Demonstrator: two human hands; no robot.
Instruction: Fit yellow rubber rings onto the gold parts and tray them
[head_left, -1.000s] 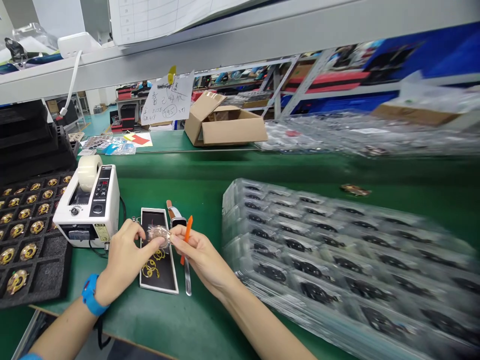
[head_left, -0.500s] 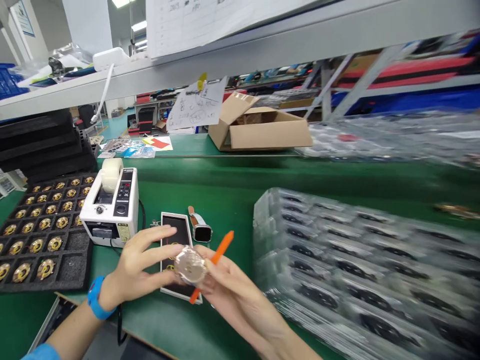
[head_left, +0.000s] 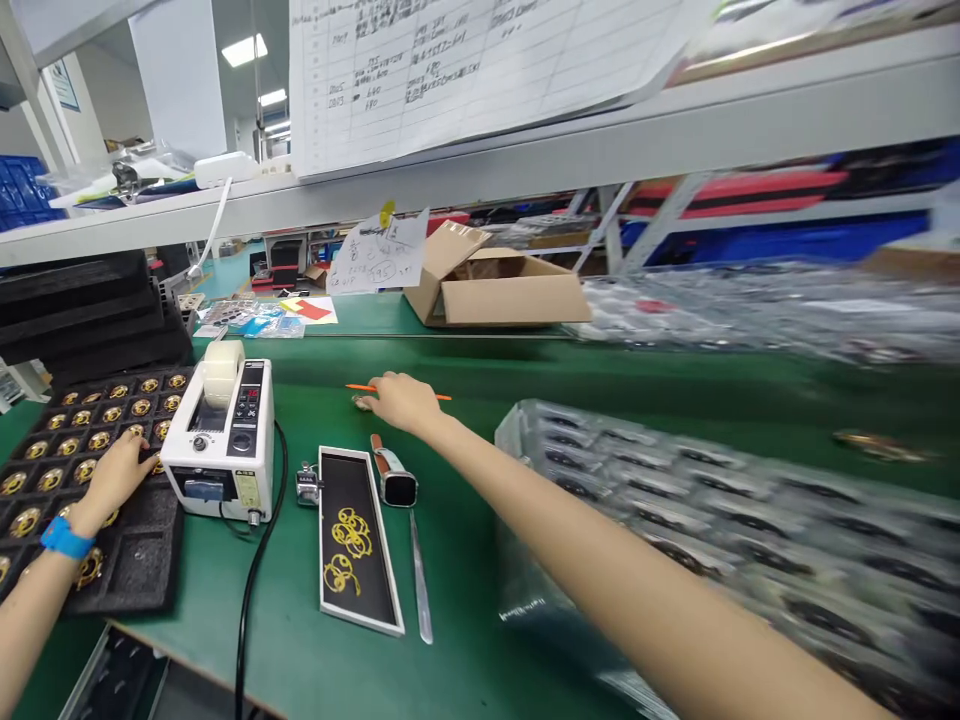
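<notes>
My left hand reaches over a black foam tray of gold round watch parts. Its thumb is apart from the bent fingers, and the fingertips are at parts in the right-hand columns; no lifted part shows. My right hand is at the back of the green bench, closed on an orange pointed stick that sticks out on both sides. Under its fingertips lies a round watch piece, partly covered; whether the fingers still grip it is unclear.
A white tape dispenser stands between my hands. Nearer are a tally counter, a white-rimmed tray with yellow rings, a wristwatch and metal tweezers. Stacked clear trays fill the right; a cardboard box sits behind.
My hands have parted from the round watch piece held between them. The left moved left to the foam tray; the right carried the piece and orange stick to the back of the bench.
</notes>
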